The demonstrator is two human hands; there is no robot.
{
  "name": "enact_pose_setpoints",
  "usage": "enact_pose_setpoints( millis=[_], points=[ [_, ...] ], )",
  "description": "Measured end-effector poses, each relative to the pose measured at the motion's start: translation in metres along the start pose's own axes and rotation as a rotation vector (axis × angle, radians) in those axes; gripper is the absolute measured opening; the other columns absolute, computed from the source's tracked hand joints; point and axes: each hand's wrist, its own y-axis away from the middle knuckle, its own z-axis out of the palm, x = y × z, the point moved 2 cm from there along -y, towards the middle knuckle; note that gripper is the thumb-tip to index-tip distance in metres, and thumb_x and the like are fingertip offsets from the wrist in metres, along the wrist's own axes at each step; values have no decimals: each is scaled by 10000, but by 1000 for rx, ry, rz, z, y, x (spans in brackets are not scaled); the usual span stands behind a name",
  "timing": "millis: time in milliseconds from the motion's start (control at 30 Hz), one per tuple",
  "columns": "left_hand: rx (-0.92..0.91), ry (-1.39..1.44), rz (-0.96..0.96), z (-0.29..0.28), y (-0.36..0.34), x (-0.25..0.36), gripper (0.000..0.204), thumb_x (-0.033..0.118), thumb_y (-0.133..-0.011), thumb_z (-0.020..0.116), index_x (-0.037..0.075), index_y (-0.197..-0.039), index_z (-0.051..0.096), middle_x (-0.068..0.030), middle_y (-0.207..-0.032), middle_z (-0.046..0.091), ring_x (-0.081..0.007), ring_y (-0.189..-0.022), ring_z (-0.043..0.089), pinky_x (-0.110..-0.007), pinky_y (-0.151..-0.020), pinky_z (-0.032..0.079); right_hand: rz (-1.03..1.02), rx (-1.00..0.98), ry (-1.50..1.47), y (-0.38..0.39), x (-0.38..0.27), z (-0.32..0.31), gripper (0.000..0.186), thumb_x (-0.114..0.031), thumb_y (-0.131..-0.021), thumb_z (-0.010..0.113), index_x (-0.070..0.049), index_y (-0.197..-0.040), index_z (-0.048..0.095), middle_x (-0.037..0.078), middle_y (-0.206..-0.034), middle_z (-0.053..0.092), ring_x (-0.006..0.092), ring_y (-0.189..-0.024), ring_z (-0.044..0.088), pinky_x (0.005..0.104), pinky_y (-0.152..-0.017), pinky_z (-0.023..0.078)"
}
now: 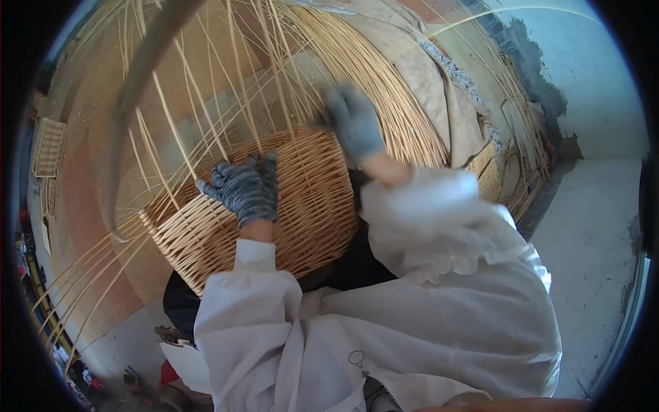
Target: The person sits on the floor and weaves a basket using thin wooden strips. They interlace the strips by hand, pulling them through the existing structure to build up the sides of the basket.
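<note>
A half-woven wicker basket (pixel 309 206) rests tilted across my lap, with long upright rods (pixel 237 75) rising from its far rim. My left hand (pixel 244 189), in a grey striped knit glove, is closed over that rim, its fingers among the rod bases. Above the basket's far right corner is my right hand (pixel 353 120), in a blue-grey glove. It is smeared by motion; a dark patch shows at its fingers, too blurred to name. More rods fan out from the basket's left corner.
A large bundle of pale rods (pixel 384 82) lies beyond the basket, beside a beige cloth (pixel 439 103). Finished wickerwork (pixel 49 147) stands at the far left. A blurred dark curved strip (pixel 127 103) crosses the upper left. A patchy wall (pixel 597 89) rises at the right.
</note>
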Motion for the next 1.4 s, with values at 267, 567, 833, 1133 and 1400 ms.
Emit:
enact_pose_setpoints(
  millis=[267,567,833,1133,1400],
  points=[
    [669,180,332,34,-19,32,519,593,-833,394,200,-1058,648,-168,-1257,470,-306,-1201,384,-487,-1047,168,501,47,-359,28,37,-132,211,-163,-914,493,39,-969,522,117,-803,604,213,-637,617,282,-463,510],
    [248,91,477,41,8,66,632,633,-757,502,220,-1235,513,-118,-1135,541,-281,-1085,487,-539,-1014,208,-39,-445,560,-5,76,-115,279,-271,-870,447,-125,-1057,594,142,-1188,543,263,-1082,529,351,-907,420],
    [448,234,688,24,19,14,595,531,-803,530,179,-1276,456,-142,-1194,511,-304,-1143,440,-507,-1011,251,589,-227,1268,16,41,-69,485,-458,-885,439,-53,-1123,558,168,-1071,598,283,-1024,562,405,-877,439],
    [423,1226,-31,89,63,-204,523,330,-836,612,-18,-1194,457,-175,-1080,569,-291,-995,562,-394,-881,458,266,-145,529,76,41,-37,557,-318,-705,744,-5,-1124,550,120,-1089,615,246,-1012,573,315,-851,451],
    [594,918,37,80,75,-206,495,342,-835,616,-6,-1167,499,-162,-1021,584,-261,-954,566,-369,-839,453,-700,-475,901,66,19,60,261,-142,-752,660,-72,-1004,650,100,-946,636,269,-898,578,342,-834,470]
  ],
)
